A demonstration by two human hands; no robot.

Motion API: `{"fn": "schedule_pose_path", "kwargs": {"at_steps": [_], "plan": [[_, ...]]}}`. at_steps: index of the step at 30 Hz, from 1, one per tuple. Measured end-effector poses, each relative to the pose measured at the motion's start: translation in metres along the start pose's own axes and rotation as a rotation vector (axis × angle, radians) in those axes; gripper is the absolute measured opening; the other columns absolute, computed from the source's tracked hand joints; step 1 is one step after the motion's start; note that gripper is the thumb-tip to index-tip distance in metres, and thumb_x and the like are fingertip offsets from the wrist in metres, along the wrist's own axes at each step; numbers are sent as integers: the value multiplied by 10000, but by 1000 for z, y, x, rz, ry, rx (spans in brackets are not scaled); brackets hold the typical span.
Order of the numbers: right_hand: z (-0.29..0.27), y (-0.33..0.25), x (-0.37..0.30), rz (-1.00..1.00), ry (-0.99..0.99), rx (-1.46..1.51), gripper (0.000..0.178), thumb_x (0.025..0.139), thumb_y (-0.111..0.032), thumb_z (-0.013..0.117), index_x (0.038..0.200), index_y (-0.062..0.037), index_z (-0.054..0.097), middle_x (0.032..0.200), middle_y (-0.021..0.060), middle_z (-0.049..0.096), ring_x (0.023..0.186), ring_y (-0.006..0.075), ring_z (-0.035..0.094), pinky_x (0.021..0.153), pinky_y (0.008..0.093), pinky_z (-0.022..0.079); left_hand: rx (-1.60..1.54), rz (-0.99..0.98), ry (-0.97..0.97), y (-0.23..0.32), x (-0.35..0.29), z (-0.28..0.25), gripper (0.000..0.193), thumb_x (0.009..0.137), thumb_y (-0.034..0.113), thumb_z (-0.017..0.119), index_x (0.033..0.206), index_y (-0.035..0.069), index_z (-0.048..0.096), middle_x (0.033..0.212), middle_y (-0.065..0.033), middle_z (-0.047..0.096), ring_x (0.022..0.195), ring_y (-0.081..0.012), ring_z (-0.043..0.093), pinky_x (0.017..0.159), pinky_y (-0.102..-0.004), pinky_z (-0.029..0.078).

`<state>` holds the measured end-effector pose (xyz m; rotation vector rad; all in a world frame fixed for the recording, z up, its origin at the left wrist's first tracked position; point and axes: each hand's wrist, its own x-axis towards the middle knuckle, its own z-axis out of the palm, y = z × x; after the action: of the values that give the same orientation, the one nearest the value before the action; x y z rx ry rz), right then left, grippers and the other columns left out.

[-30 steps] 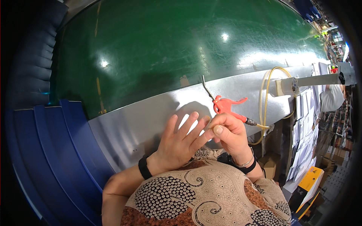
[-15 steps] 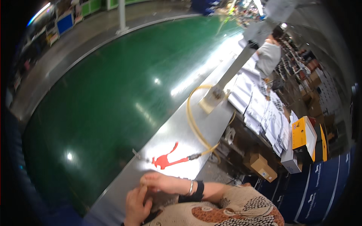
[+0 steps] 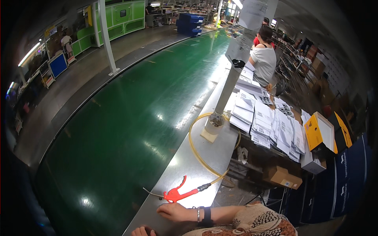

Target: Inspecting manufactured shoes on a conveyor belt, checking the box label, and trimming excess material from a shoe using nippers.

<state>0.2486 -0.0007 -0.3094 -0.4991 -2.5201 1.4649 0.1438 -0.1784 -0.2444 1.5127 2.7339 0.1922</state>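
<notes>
My right hand (image 3: 174,212) is over the metal ledge, its fingers bent inward and their tips hidden. Whatever it may hold does not show. Low at the picture's edge is my left hand (image 3: 142,231), mostly cut off; only part of its fingers and thumb are in view, apart from the right hand. Just beyond my right hand a red air blow gun (image 3: 179,195) lies on the ledge, its thin nozzle pointing left. A yellow air hose (image 3: 201,156) runs from its dark coupling. Neither hand visibly grips the blow gun.
A broad green conveyor belt (image 3: 130,129) runs along the left of the metal ledge (image 3: 173,169). A post (image 3: 227,88) stands on the ledge. To the right are stacks of paper (image 3: 271,126), a yellow box (image 3: 315,131) and a cardboard box (image 3: 283,177). Another person (image 3: 264,59) sits farther off.
My hands were together, fingers touching; now they are apart, the left lower and partly out of the picture. The view has tilted up, showing more of the room. The blow gun still lies on the ledge.
</notes>
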Motion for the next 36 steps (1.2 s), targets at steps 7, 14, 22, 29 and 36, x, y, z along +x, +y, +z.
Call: {"fn": "schedule_pose_path", "kwargs": {"at_steps": [7,14,22,29,36], "plan": [[-1,2,1,-20,55,25,165,838,-152,526,973,-60,550,885,103,591,796,278,597,692,344,490,197,-46,-16,-16,-8,4,290,786,362,565,736,76,579,734,-101,565,737,-285,544,654,-420,421],[6,4,0,-20,91,20,160,831,-150,532,962,-61,554,872,107,594,793,278,598,689,348,490,293,114,-42,0,1,10,300,789,348,561,693,65,572,699,-105,560,680,-287,530,656,-428,407],[11,15,1,-105,128,36,151,828,-149,539,947,-58,555,850,107,595,779,280,596,679,350,487,190,83,0,-2,6,2,372,809,397,547,648,64,585,667,-113,570,637,-282,544,610,-423,416],[9,10,0,-130,146,21,149,829,-156,542,943,-61,553,825,105,593,762,280,593,666,349,483,301,162,-42,-23,2,-6,466,821,437,514,588,38,583,655,-131,579,662,-288,545,664,-403,408],[6,11,1,-46,97,77,167,826,-172,517,946,-63,556,885,103,604,816,282,591,711,362,475,-280,346,-9,38,17,8,223,803,288,581,741,74,571,725,-109,538,683,-301,507,653,-419,397]]}}
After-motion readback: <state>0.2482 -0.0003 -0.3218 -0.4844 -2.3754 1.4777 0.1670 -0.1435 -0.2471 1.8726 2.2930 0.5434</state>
